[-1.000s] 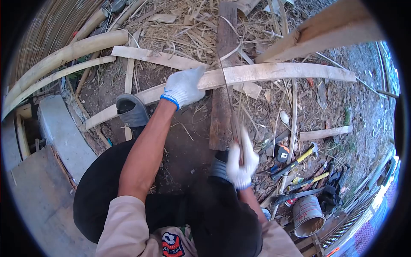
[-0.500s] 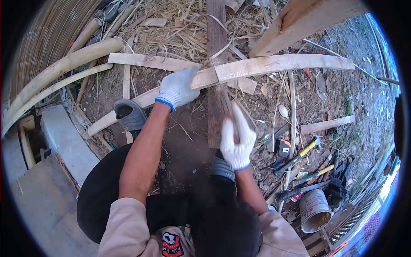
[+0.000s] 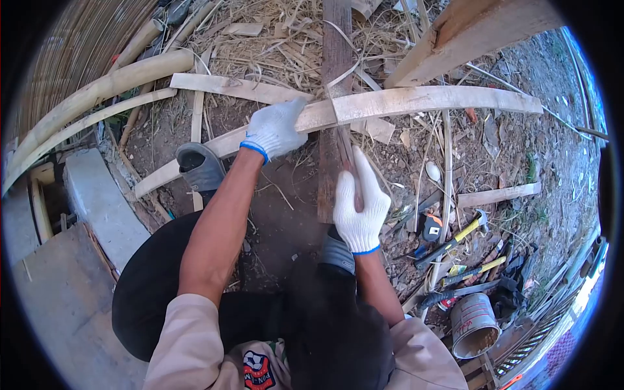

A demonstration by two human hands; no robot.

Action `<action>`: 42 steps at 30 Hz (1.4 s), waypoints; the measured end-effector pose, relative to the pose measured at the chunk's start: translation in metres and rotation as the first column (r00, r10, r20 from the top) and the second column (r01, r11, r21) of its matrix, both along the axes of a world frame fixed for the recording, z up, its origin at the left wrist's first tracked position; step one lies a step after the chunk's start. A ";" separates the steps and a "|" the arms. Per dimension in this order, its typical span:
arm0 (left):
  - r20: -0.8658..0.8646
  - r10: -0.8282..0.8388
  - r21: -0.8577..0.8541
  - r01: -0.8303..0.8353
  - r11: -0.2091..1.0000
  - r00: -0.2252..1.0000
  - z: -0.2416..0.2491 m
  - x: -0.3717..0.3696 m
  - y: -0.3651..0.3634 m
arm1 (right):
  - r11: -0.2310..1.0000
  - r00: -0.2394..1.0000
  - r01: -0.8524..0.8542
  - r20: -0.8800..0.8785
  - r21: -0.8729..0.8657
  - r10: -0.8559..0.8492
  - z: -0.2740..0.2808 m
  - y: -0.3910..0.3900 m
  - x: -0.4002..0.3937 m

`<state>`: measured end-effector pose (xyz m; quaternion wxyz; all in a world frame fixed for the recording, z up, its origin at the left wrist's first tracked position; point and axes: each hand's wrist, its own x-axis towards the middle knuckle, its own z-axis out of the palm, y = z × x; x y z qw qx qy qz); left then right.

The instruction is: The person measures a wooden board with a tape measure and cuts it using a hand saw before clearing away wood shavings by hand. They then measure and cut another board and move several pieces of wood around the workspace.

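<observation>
In a white knit glove with a blue cuff, my left hand (image 3: 275, 129) is wrapped round a long, pale wooden slat (image 3: 429, 99). The slat lies crosswise over a dark, narrow board (image 3: 337, 49) that runs away from me. My right hand (image 3: 361, 211), gloved alike, is closed on a long thin-bladed tool (image 3: 344, 149). Its blade is seen nearly edge-on and crosses the slat just right of my left hand. The glove hides most of the handle, and the exact kind of tool does not show.
Another slat (image 3: 227, 88) and a thick bamboo pole (image 3: 123, 81) lie at the left. A wooden post (image 3: 455, 45) rises at the upper right. Beside my right leg are a tape measure (image 3: 431, 227), a hammer (image 3: 465, 231) and a bucket (image 3: 474, 322). Shavings cover the ground.
My right hand has moved slightly forward with the tool, towards the slat. My left hand keeps its hold on the slat. The whole view has shifted a little.
</observation>
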<state>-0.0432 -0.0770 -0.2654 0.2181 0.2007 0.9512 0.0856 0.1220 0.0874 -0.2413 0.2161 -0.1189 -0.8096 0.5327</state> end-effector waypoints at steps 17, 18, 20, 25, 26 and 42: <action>-0.014 -0.030 0.002 0.030 1.000 0.999 -0.002 -0.002 -0.001 | 0.991 0.931 -0.026 0.359 -0.128 0.071 0.018 0.011 0.060; -0.012 -0.033 0.007 0.033 0.999 0.999 -0.005 -0.001 -0.003 | 0.999 0.977 -0.030 0.209 -0.045 0.039 0.000 0.013 0.092; -0.001 -0.014 -0.025 0.014 1.000 1.000 -0.006 -0.003 -0.001 | 0.997 0.960 -0.045 0.275 -0.063 0.060 0.007 0.019 0.121; -0.004 -0.026 -0.023 0.025 0.999 1.000 -0.007 0.002 -0.001 | 0.991 0.948 0.003 0.314 -0.137 0.040 0.015 0.003 0.032; -0.015 -0.028 -0.019 0.028 0.999 0.999 -0.007 0.000 -0.002 | 0.996 0.981 0.007 0.195 -0.086 0.010 0.005 0.000 0.016; -0.015 -0.036 -0.002 0.036 0.999 0.999 -0.005 0.002 -0.003 | 0.991 0.983 -0.001 0.184 -0.132 0.025 -0.002 -0.003 0.017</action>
